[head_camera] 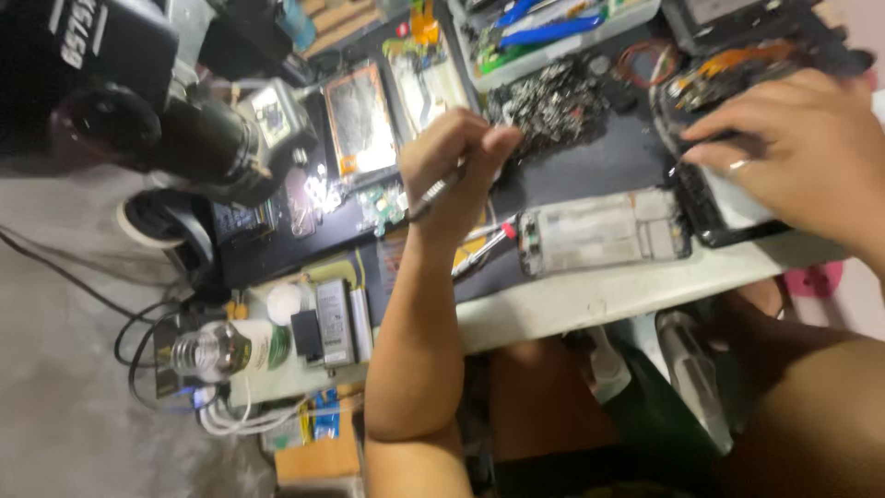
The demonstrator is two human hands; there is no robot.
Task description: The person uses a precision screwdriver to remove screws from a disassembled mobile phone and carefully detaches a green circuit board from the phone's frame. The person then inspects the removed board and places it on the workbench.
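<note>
A white table (590,300) holds a big black mat (590,171). On the mat lie a phone frame (601,231), a heap of tiny dark parts (553,97), a small green board (380,207) and 1 red-tipped screwdriver (486,247). A clear plastic tray (553,32) of tools sits at the back. On the bare white edge lie a flat grey battery (334,323) and a small bottle (217,350).

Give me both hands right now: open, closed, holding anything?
Left hand: closed around a slim metal tool.
Right hand: open, fingers spread flat on a dark opened device, gripping nothing.
</note>
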